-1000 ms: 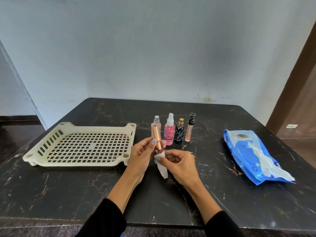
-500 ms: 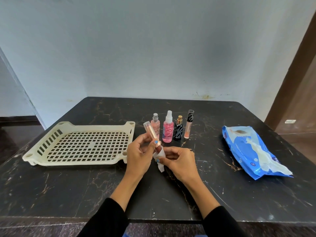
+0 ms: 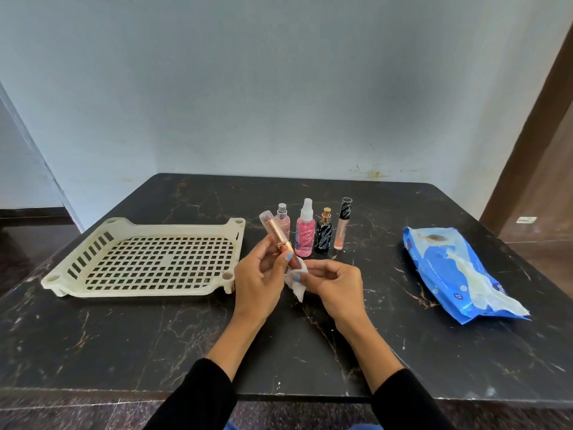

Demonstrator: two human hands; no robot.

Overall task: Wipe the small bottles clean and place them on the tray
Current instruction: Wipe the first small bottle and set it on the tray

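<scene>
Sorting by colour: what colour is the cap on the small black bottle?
Gold, on the small black bottle; head view.

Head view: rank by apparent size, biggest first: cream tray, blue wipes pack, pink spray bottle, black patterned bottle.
1. Cream slotted plastic tray
2. Blue plastic wipes pack
3. Pink spray bottle with white nozzle
4. Black patterned bottle with gold cap, which stands in the same row as the pink one, so depth does not blur this.

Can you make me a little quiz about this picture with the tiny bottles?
1. True or false: the tray already holds a bottle.
2. How many small bottles stand on the table?
3. What does the right hand hold? A) wipe B) blue pack C) tray

Key
1. False.
2. Four.
3. A: the wipe, against the rose-gold tube that the left hand grips.
</scene>
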